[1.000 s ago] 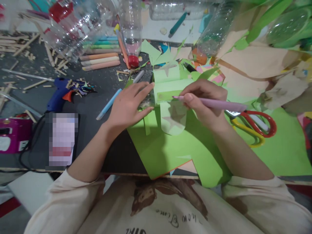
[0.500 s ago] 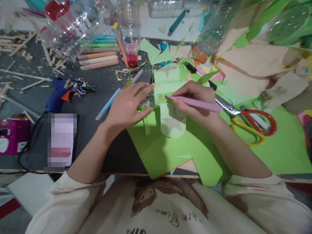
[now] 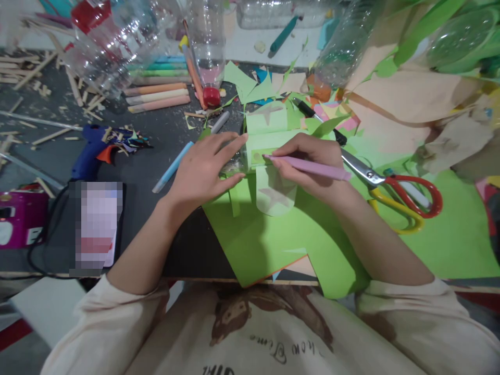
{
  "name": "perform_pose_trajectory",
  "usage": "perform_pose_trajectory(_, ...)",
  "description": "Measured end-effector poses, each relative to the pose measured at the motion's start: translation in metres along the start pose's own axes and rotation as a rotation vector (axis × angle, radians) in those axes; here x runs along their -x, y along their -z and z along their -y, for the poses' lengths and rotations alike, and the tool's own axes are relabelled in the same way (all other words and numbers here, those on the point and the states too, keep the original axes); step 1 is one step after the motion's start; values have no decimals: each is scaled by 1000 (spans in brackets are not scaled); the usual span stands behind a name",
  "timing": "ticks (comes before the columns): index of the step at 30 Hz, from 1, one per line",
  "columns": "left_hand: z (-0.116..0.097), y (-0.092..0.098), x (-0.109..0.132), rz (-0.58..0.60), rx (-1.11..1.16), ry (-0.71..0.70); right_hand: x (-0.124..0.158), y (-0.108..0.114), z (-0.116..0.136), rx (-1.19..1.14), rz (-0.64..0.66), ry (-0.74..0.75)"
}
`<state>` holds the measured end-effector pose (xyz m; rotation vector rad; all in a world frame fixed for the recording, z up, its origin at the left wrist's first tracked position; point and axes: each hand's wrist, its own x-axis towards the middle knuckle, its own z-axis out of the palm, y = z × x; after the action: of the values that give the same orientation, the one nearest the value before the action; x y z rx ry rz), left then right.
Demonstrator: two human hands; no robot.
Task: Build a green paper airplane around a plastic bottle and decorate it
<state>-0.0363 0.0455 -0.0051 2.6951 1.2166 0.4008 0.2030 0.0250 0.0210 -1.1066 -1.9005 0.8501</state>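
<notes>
My right hand (image 3: 312, 161) is closed around a lilac marker (image 3: 316, 167), its tip on or just over a small green patch (image 3: 258, 157) bearing a brownish dot. That patch sits on pale green paper (image 3: 269, 139) wrapped around a clear plastic bottle (image 3: 236, 162). My left hand (image 3: 207, 169) grips the bottle's bare end, with thumb and fingers on either side. Above and below the wrap stick out rounded pale green flaps, each with a brownish star; the lower flap (image 3: 273, 207) hangs over a bright green sheet (image 3: 253, 245). The bottle's far end is hidden by my right hand.
Scissors (image 3: 375, 179) with red and yellow handles lie right of my right hand. A blue marker (image 3: 172, 167) is beside my left wrist. Farther left are a blue glue gun (image 3: 88, 151) and a phone (image 3: 97, 224). Bottles (image 3: 205, 47) and paper scraps (image 3: 250, 83) fill the back.
My right hand and the lilac marker have shifted slightly left, the tip moving a little over the green patch. The lower flap has tilted slightly. My left hand stays in place.
</notes>
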Motion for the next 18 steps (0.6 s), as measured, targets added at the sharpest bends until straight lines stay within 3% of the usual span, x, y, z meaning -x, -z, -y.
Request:
perform_pose_trajectory(8,-1,2,0,25,9,19,-1,2,-3,-22,23,26)
perform_pose_trajectory(18,0,1,0,18,9,-2,0,2,-7,0,-72,66)
